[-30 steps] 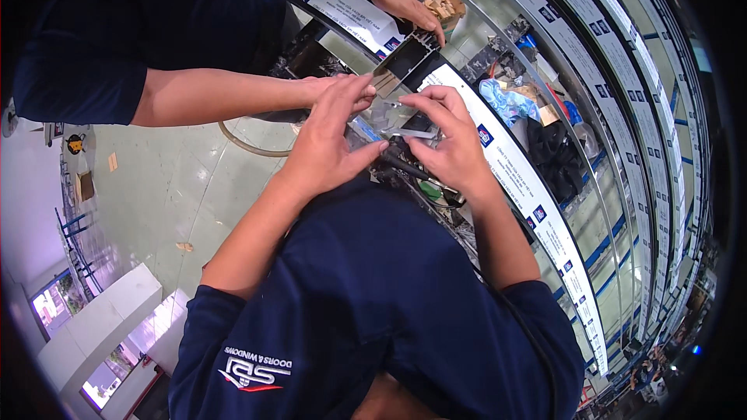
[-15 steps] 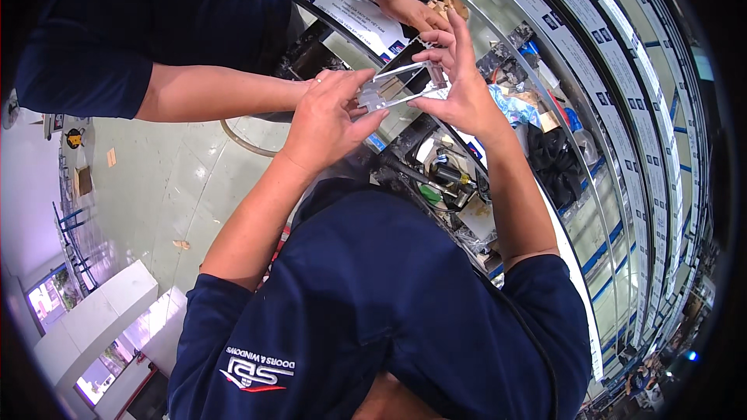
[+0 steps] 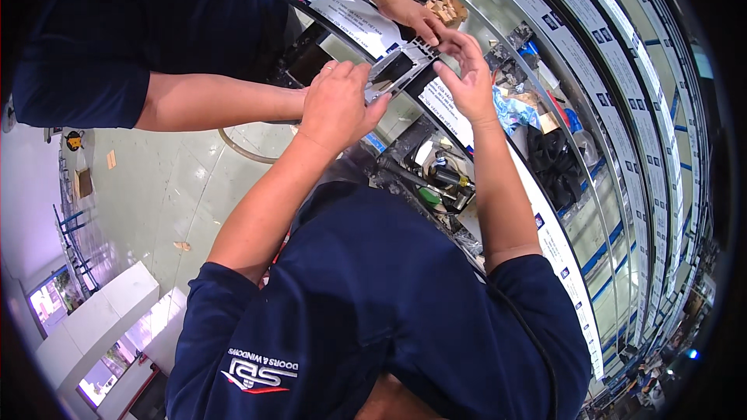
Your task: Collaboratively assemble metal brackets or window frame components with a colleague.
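Observation:
My left hand (image 3: 336,103) is closed around the near end of a short silvery metal profile piece (image 3: 404,84), which slants up and to the right. Its far end lies over a curved dark frame (image 3: 441,80) with white printed film. Just right of that end is my right hand (image 3: 471,82), fingers bent and thumb apart, nothing visibly gripped. A co-worker's hand (image 3: 416,19) reaches in from above, its fingertips close to mine at the piece's toothed-looking end. The co-worker's other forearm (image 3: 226,101) comes from the left; its hand is hidden behind my left hand.
Below the frame a cluttered surface holds a yellow-black tool (image 3: 451,177) and a green item (image 3: 429,196). Black cloth (image 3: 554,167) and blue-white plastic (image 3: 515,109) lie to the right. Long curved film-covered profiles (image 3: 615,101) fill the right side. A cardboard box of scraps (image 3: 442,6) is beyond.
The metal profile piece has tilted and moved up against the curved frame, by the co-worker's hand. My right hand has come off its end, and its raised fingers have bent down.

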A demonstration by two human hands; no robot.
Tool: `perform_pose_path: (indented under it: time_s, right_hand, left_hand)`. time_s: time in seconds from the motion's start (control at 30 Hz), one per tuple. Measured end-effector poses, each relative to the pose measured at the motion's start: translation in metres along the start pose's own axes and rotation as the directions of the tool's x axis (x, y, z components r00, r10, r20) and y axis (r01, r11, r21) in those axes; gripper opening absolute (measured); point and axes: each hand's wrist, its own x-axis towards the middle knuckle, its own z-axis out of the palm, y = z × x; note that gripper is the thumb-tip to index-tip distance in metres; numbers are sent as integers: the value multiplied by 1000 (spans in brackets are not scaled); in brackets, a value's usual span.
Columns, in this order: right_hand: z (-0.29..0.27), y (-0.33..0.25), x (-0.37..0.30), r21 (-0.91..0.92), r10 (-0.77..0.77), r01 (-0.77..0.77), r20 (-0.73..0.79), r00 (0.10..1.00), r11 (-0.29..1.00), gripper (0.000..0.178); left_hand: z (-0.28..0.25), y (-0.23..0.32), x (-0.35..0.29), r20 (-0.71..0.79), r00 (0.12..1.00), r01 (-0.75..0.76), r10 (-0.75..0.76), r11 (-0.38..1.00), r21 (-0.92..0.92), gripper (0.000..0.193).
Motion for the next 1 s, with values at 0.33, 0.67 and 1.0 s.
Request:
perform_pose_path:
  time_s: [0.33,0.67,1.0]
  right_hand:
    - [27,27,-33,-285,21,-93,-247,969,954,43]
    - [25,27,-30,-298,53,-129,-249,967,946,52]
    - [27,26,-29,-295,58,-136,-260,964,946,52]
  left_hand:
    - [27,0,5,101,992,74,-78,996,40,42]
    - [31,2,11,76,996,52,-55,998,38,41]
    - [37,1,10,87,996,31,-37,997,72,49]
